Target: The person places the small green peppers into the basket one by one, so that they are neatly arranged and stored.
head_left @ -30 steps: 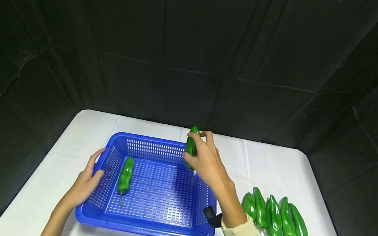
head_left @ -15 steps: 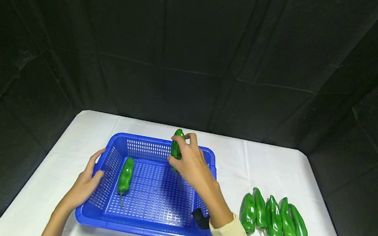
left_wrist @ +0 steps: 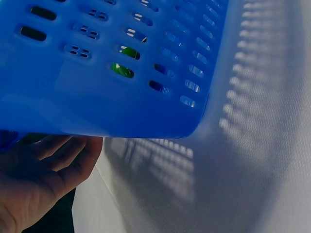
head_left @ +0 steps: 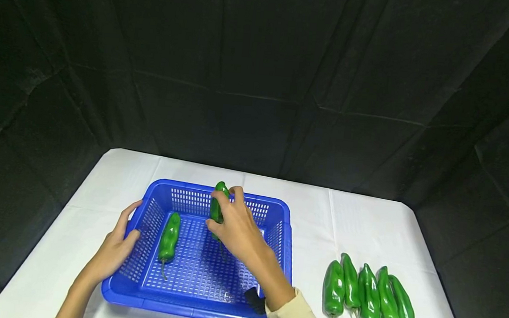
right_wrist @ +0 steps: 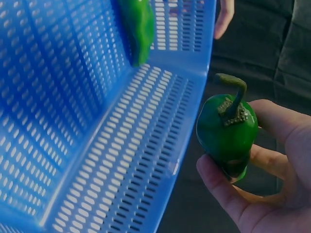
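My right hand pinches a green chili pepper between thumb and fingers, above the far middle part of a blue perforated plastic basket. In the right wrist view the held pepper shows its curved stem toward the camera. Another green chili pepper lies lengthwise inside the basket near the left wall, stem toward me. At the basket's left rim, my left hand grips the edge. The left wrist view has that hand's fingers going behind the rim, with their tips partly hidden.
Several green chili peppers lie side by side on the white tablecloth, right of the basket. Dark cloth hangs behind the table and along both sides. A black strap is on my right wrist.
My right hand has carried the held pepper leftward and slightly nearer to me, from the basket's far right corner to over its middle. The left hand and basket stay in place.
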